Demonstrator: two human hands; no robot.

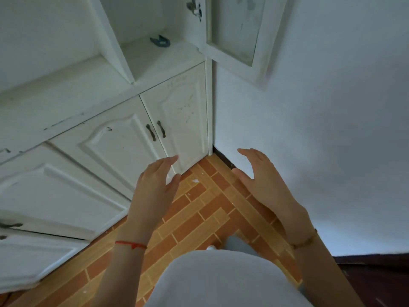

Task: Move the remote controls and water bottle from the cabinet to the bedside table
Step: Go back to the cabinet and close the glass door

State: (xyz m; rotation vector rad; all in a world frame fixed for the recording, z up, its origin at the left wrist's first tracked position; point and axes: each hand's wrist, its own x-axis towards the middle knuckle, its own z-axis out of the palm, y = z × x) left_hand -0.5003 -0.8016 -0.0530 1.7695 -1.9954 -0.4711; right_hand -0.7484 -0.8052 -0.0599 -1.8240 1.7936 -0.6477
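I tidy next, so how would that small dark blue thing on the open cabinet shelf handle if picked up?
The dark blue thing looks small and thin, so probably light. Its curved, open shape suggests it lies flat rather than rolls. Stiff or floppy cannot be told.

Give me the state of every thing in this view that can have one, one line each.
Left hand: open, fingers straight, holding nothing.
Right hand: open, fingers straight, holding nothing.
Upper glass door: swung open.
Lower cabinet doors: closed.
Open shelf: holds one small dark object; what it is cannot be told.
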